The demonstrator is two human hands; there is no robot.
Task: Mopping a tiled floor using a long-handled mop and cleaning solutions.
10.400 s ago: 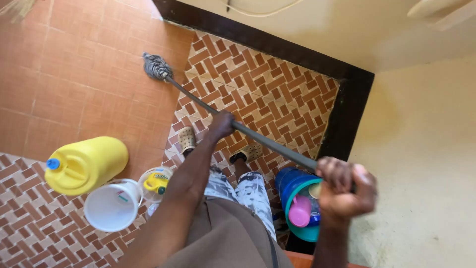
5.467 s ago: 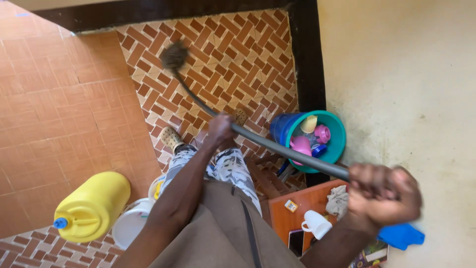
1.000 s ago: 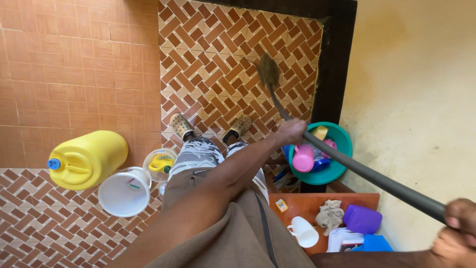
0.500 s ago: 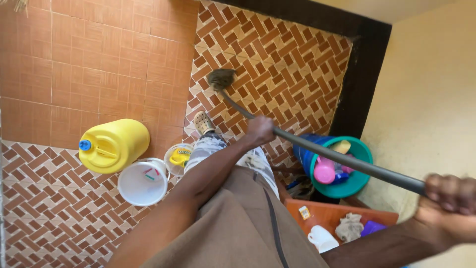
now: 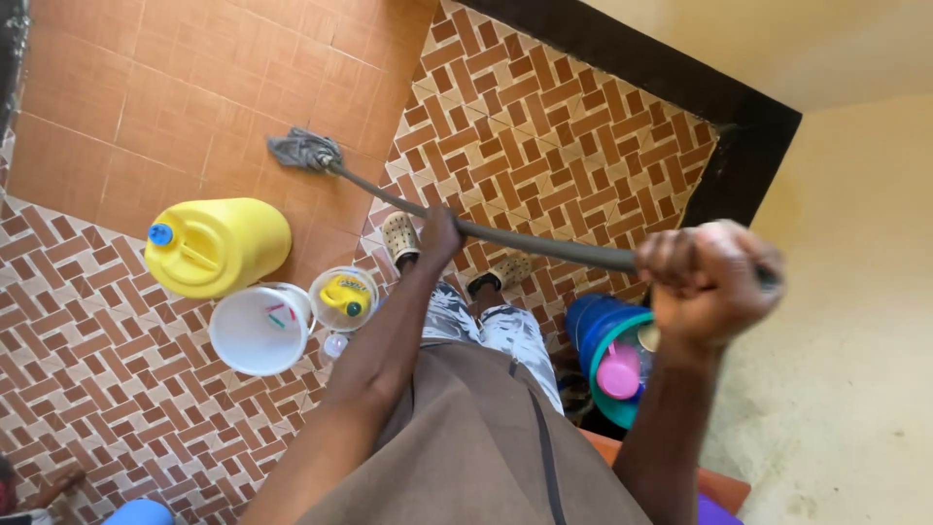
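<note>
Mop [image 5: 304,151] shown with its grey head on the orange floor tiles [image 5: 146,87], just beyond the yellow jerrycan [image 5: 219,245]. The long handle [image 5: 505,236] is clamped by both hands: the left hand [image 5: 439,233] at mid-shaft, the right hand [image 5: 712,282] at the upper end. A white bucket [image 5: 260,329] and a small clear container [image 5: 342,297] are seen close by; either could be knocked over, should the head be swept towards them.
</note>
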